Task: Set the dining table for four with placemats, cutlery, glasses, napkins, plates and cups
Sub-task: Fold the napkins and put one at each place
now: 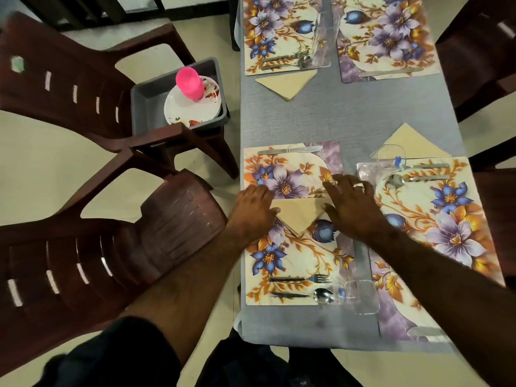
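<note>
We rest our flat left hand (pixel 252 209) and right hand (pixel 350 203) either side of the folded napkin (pixel 298 215), gripping nothing; square it mid-placemat (pixel 282 174).

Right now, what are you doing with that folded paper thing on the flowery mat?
A person is setting the table. Both hands, the left hand and the right hand, rest flat beside a folded beige napkin on the near placemat, which already has a knife, fork and spoon. Two other napkins are out too. The plates and a pink cup still wait in a grey bin on a chair.
</note>
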Demonstrator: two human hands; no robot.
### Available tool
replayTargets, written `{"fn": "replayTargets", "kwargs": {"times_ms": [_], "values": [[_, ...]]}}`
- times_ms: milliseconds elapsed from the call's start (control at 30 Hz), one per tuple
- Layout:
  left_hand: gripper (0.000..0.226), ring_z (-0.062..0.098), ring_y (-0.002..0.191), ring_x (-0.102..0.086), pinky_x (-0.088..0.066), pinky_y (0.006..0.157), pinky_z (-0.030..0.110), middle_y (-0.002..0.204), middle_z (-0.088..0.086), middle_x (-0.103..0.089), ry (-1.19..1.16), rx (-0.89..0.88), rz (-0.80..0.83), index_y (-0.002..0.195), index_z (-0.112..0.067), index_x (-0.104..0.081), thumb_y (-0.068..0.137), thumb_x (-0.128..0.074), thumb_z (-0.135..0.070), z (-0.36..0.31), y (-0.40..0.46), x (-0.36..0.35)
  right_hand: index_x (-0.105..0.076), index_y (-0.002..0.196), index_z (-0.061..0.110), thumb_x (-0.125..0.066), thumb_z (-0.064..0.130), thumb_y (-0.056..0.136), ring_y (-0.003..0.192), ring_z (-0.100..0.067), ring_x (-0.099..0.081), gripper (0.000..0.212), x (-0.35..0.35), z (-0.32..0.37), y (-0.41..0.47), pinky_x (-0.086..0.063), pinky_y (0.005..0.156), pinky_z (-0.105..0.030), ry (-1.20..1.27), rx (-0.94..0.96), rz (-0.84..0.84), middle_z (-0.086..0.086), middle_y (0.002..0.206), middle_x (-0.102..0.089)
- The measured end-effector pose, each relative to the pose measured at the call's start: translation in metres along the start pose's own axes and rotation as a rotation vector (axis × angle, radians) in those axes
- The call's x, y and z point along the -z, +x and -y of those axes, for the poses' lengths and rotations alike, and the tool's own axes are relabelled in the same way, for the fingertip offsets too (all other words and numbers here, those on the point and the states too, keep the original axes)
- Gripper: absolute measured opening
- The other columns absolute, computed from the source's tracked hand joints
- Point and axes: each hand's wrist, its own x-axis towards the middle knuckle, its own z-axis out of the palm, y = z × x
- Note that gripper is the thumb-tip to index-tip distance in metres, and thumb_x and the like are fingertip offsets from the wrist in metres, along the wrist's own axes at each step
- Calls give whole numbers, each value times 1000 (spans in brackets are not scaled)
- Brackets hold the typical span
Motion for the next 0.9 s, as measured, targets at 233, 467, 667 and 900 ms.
{"fn": "replayTargets", "kwargs": {"times_ms": [233,467,667,900], "values": [[45,31,128,-50,-36,110,53,136,4,-59,-62,177,246,127,-26,-59,87,-75,-38,-23,42,4,-58,133,18,-76,39,81,109,-35,-58,59,10,34,32,-48,92,-47,53,94,130,-11,127,-55],[14,25,97,-60,-38,98,45,90,-5,-65,-200,146,156,81,-28,-56,83,-68,-21,-19,31,17,-68,115,35,-73,40,81,117,-27,-56,35,28,31,48,-37,103,-48,134,-8,256,1,117,-59],[10,20,95,-63,-29,91,38,92,-7,-75,-157,18,-257,92,-26,-74,90,-64,-28,-8,43,53,-75,103,22,-67,25,90,100,-35,-62,16,64,10,48,-42,90,-48,42,34,-243,-7,102,-70],[32,31,127,-52,-31,112,55,132,4,-66,185,-83,-45,125,-23,-67,99,-54,-37,-14,8,13,-69,126,23,-66,36,89,120,-37,-53,39,28,2,15,-36,100,-52,-134,43,-29,-10,128,-62]]}}
